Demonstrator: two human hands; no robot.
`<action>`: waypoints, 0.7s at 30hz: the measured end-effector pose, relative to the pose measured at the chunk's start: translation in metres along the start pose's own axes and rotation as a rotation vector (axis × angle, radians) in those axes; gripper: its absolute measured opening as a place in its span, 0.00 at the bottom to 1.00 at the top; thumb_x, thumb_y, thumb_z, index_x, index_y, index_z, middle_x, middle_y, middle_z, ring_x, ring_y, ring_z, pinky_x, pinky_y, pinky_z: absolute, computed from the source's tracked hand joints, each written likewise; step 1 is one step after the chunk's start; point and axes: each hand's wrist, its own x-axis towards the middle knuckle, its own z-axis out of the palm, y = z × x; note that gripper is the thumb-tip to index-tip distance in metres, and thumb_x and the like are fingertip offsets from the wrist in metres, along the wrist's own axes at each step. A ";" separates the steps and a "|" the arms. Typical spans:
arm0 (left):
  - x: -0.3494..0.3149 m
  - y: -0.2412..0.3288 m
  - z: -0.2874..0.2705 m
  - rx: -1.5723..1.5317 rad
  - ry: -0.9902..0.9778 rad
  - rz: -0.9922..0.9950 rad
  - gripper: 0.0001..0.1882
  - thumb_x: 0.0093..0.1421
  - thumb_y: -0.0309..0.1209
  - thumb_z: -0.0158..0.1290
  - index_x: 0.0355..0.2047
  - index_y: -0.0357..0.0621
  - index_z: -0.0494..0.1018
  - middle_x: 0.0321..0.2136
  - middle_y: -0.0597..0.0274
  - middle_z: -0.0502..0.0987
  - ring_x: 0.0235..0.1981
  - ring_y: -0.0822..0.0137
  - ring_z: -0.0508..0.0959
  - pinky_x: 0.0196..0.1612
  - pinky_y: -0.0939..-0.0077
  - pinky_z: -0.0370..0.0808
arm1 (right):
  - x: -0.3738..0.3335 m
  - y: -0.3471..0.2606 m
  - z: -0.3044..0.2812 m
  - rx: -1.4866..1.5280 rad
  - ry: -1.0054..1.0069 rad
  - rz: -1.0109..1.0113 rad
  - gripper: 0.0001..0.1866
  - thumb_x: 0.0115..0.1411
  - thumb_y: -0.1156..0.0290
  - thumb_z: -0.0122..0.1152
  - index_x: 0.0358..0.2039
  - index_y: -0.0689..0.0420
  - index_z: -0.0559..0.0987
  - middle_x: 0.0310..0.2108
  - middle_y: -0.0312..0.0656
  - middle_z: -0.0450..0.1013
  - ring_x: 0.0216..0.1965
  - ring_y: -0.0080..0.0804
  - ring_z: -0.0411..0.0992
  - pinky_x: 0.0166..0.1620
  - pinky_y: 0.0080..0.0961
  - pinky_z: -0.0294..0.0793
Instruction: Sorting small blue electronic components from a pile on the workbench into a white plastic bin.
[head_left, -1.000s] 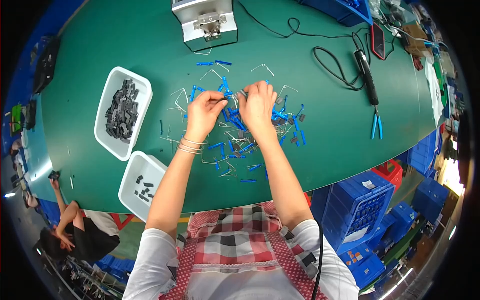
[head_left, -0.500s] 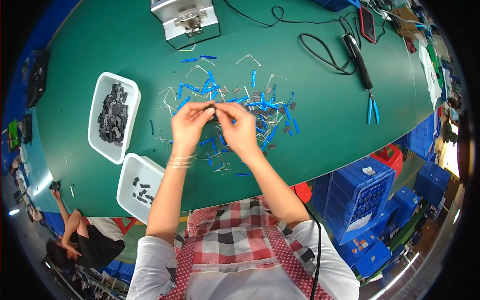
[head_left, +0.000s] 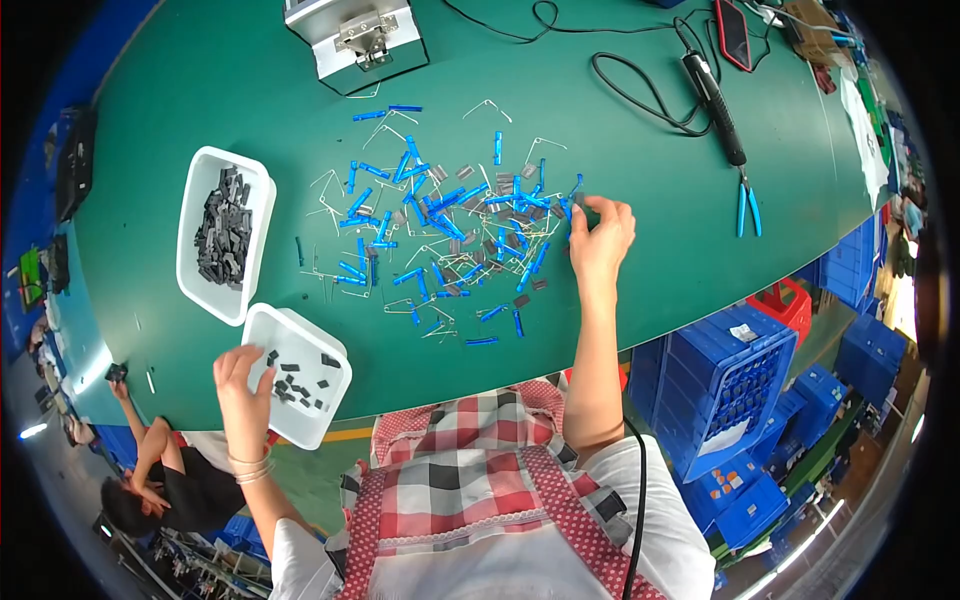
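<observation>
My left hand (head_left: 242, 388) is over the left rim of the lower white tray (head_left: 341, 388). Its thumb and fingers are apart, with nothing seen between them. Small black pieces (head_left: 290, 380) lie scattered in that tray. At the right edge of the pile of parts, my right hand (head_left: 606, 236) pinches a small dark grey piece (head_left: 579, 200), partly hidden by the fingertips. Blue sticks (head_left: 452, 227), bent silver wire springs (head_left: 487, 106) and small grey pieces (head_left: 505, 180) make up the pile in front of me.
A fuller white tray (head_left: 268, 220) of black pieces stands at left. A metal fixture (head_left: 368, 45) is at the back. To the right lie a black corded tool (head_left: 715, 105), blue-handled pliers (head_left: 748, 210) and a red-edged phone (head_left: 733, 38). Another person (head_left: 165, 490) sits at lower left.
My hands were together over the pile and have parted. The left moved down and left to the lower tray; the right moved to the pile's right edge. One more black piece appears in that tray.
</observation>
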 end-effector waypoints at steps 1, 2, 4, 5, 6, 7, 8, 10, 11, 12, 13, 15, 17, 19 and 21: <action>0.014 0.020 0.003 -0.083 0.011 0.018 0.15 0.48 0.19 0.63 0.38 0.38 0.77 0.40 0.53 0.78 0.45 0.50 0.74 0.50 0.59 0.72 | -0.001 0.001 0.008 0.087 -0.038 0.057 0.08 0.53 0.73 0.67 0.35 0.58 0.80 0.39 0.46 0.72 0.44 0.48 0.68 0.50 0.41 0.66; 0.027 0.042 0.007 -0.167 0.020 0.034 0.15 0.49 0.19 0.62 0.38 0.38 0.77 0.40 0.53 0.78 0.44 0.50 0.74 0.50 0.59 0.71 | -0.002 0.002 0.009 0.088 -0.044 0.050 0.08 0.53 0.73 0.67 0.35 0.58 0.80 0.39 0.46 0.72 0.44 0.48 0.68 0.50 0.41 0.66; 0.060 0.079 0.023 -0.285 -0.003 0.221 0.13 0.52 0.21 0.62 0.39 0.39 0.78 0.38 0.53 0.79 0.42 0.51 0.76 0.48 0.60 0.72 | -0.004 0.008 0.005 0.097 -0.006 -0.016 0.07 0.53 0.73 0.67 0.32 0.58 0.80 0.37 0.45 0.74 0.42 0.45 0.70 0.46 0.39 0.68; 0.075 0.098 0.034 -0.334 -0.007 0.325 0.12 0.52 0.21 0.62 0.39 0.39 0.78 0.38 0.54 0.79 0.42 0.51 0.76 0.48 0.61 0.72 | -0.005 0.008 0.001 0.210 0.000 0.046 0.06 0.54 0.73 0.67 0.31 0.58 0.80 0.35 0.44 0.75 0.40 0.43 0.71 0.43 0.37 0.70; 0.087 0.117 0.046 -0.379 -0.006 0.421 0.12 0.52 0.22 0.62 0.38 0.40 0.78 0.37 0.54 0.79 0.41 0.52 0.76 0.47 0.62 0.73 | -0.007 0.004 -0.004 0.328 0.000 0.104 0.05 0.54 0.73 0.67 0.30 0.59 0.79 0.33 0.43 0.76 0.37 0.41 0.72 0.40 0.35 0.71; 0.098 0.136 0.057 -0.442 -0.032 0.497 0.11 0.52 0.22 0.62 0.37 0.40 0.78 0.36 0.56 0.78 0.41 0.54 0.76 0.46 0.64 0.73 | -0.011 0.002 -0.009 0.340 -0.002 0.171 0.05 0.55 0.74 0.66 0.29 0.60 0.79 0.27 0.42 0.77 0.30 0.36 0.73 0.34 0.31 0.71; 0.109 0.158 0.070 -0.541 -0.056 0.539 0.10 0.53 0.22 0.61 0.36 0.40 0.78 0.33 0.56 0.78 0.39 0.54 0.76 0.44 0.63 0.73 | -0.016 -0.001 -0.016 0.333 -0.007 0.168 0.05 0.55 0.74 0.66 0.29 0.60 0.79 0.27 0.42 0.77 0.30 0.36 0.73 0.34 0.31 0.71; 0.130 0.192 0.103 -0.606 -0.035 0.638 0.08 0.53 0.22 0.60 0.35 0.40 0.78 0.33 0.57 0.78 0.38 0.55 0.76 0.44 0.63 0.73 | -0.026 -0.005 -0.028 0.347 -0.049 0.256 0.04 0.56 0.74 0.65 0.28 0.60 0.79 0.26 0.41 0.77 0.26 0.34 0.73 0.32 0.30 0.71; 0.140 0.210 0.116 -0.610 -0.018 0.668 0.08 0.53 0.22 0.60 0.35 0.39 0.78 0.33 0.57 0.78 0.39 0.55 0.76 0.44 0.63 0.73 | -0.032 -0.002 -0.029 0.331 -0.031 0.216 0.04 0.56 0.75 0.65 0.27 0.60 0.79 0.25 0.40 0.77 0.24 0.33 0.72 0.30 0.30 0.70; 0.149 0.224 0.129 -0.611 0.001 0.695 0.08 0.52 0.22 0.60 0.34 0.39 0.78 0.33 0.58 0.78 0.40 0.55 0.75 0.45 0.63 0.73 | -0.037 -0.001 -0.031 0.339 -0.047 0.195 0.04 0.55 0.76 0.65 0.27 0.60 0.78 0.25 0.40 0.77 0.25 0.33 0.73 0.31 0.30 0.71; 0.156 0.237 0.141 -0.554 0.019 0.703 0.08 0.52 0.22 0.60 0.34 0.39 0.78 0.34 0.58 0.77 0.40 0.55 0.74 0.46 0.64 0.73 | -0.042 0.000 -0.031 0.347 -0.061 0.175 0.04 0.55 0.77 0.65 0.26 0.60 0.78 0.24 0.41 0.76 0.26 0.34 0.74 0.31 0.31 0.72; 0.167 0.257 0.161 -0.439 0.078 0.699 0.09 0.49 0.23 0.61 0.33 0.38 0.80 0.35 0.58 0.74 0.42 0.56 0.72 0.47 0.65 0.73 | -0.045 0.002 -0.030 0.299 -0.043 0.049 0.05 0.52 0.80 0.66 0.25 0.60 0.77 0.28 0.42 0.77 0.31 0.39 0.74 0.37 0.34 0.73; 0.174 0.270 0.168 -0.355 0.063 0.676 0.09 0.49 0.24 0.62 0.33 0.38 0.80 0.36 0.58 0.73 0.43 0.56 0.71 0.47 0.65 0.72 | -0.043 0.004 -0.027 0.273 -0.024 -0.002 0.06 0.48 0.81 0.67 0.25 0.59 0.77 0.32 0.42 0.76 0.37 0.43 0.72 0.42 0.37 0.72; 0.178 0.276 0.173 -0.276 0.027 0.651 0.12 0.47 0.26 0.64 0.33 0.38 0.80 0.38 0.58 0.71 0.43 0.57 0.70 0.47 0.64 0.71 | -0.039 0.005 -0.024 0.219 -0.024 -0.049 0.06 0.48 0.80 0.67 0.25 0.59 0.77 0.32 0.41 0.76 0.38 0.43 0.71 0.43 0.37 0.72; 0.180 0.279 0.177 -0.269 0.031 0.665 0.12 0.47 0.26 0.64 0.33 0.38 0.80 0.38 0.58 0.71 0.43 0.57 0.70 0.47 0.64 0.71 | -0.037 0.000 -0.020 0.156 -0.028 -0.092 0.06 0.47 0.80 0.67 0.25 0.59 0.77 0.32 0.41 0.76 0.39 0.44 0.70 0.45 0.37 0.70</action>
